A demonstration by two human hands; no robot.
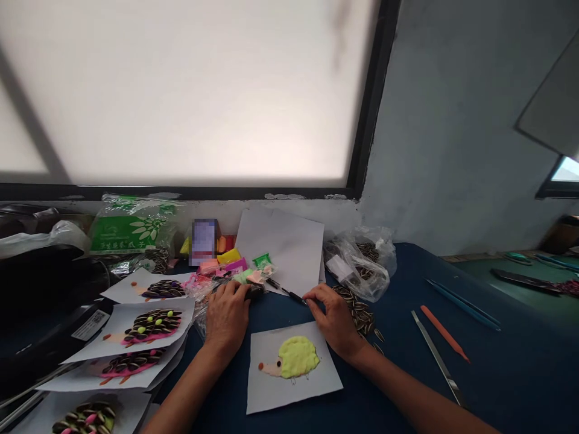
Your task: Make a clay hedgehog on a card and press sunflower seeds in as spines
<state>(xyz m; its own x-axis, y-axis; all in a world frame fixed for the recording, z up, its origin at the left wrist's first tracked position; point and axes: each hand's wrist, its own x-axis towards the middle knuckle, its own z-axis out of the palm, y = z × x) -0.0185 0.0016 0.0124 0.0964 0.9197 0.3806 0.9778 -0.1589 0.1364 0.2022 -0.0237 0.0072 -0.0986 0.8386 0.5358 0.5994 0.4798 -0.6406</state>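
In the head view, the hedgehog card (295, 369) lies flat on the dark blue tabletop (389, 398), between the two forearms. Its hedgehog has a rounded body of soft, lumpy yellow-green clay (298, 357), a smooth, tapering peach snout, a brown ball nose and a black dot eye; the little legs are only drawn lines.

The right hand (335, 319) has its thumb and forefinger drawn together on the near end of a slim black pen (296, 298), beyond the card. The left hand (227, 316) rests palm down with its fingers bent over a dark object (256, 291) and the edge of some clear wrapping; I can't tell whether it grips either.

Loose, striped sunflower seeds (355, 310) spread beside the right hand, which partly hides them. At the left, overlapping seed-covered hedgehog cards (154, 325) crowd up near the left forearm, their ridged backs dotted with green or pink balls. White paper sheets (283, 247) stand behind the pen. To the right lie a blue slender tool (464, 305), a flat orange tool (446, 333) and a silver metal tool (437, 357).

A crinkled clear plastic bag (382, 271) holds more seeds, and so does a green-printed bag (124, 232) by the window. Bright clay packets (229, 256) are heaped beyond the left hand.
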